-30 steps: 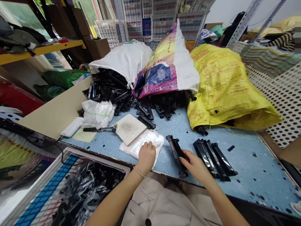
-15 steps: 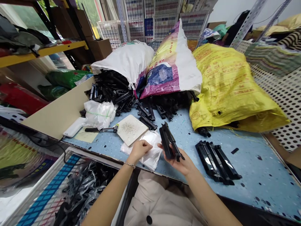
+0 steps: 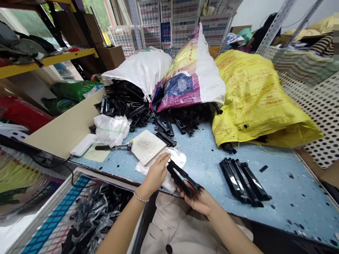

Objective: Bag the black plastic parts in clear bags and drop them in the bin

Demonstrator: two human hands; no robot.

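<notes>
My right hand (image 3: 198,201) holds a black plastic part (image 3: 182,176) made of two long bars side by side, tilted with its far end to the upper left. At that far end my left hand (image 3: 156,172) is closed in a pinch. A tiny pale spot shows at its fingertips, too small to name. Beneath the hands lie thin white plastic bags (image 3: 177,158). Left of them, a cream tile (image 3: 148,146) carries many tiny scattered bits. Several similar black parts (image 3: 242,181) lie in a row to the right of my right hand.
Behind, black parts spill from a white sack (image 3: 143,67) and a printed sack (image 3: 185,84). A yellow sack (image 3: 254,102) stands at right. A black-handled tool (image 3: 111,147), a bundled white bag (image 3: 112,128) and a white power strip (image 3: 82,145) lie left. Below is a crate (image 3: 53,215) of bagged black pieces.
My left hand has moved up from the white bags to the far end of the black part. My right hand has lowered and tilted the part toward the left hand.
</notes>
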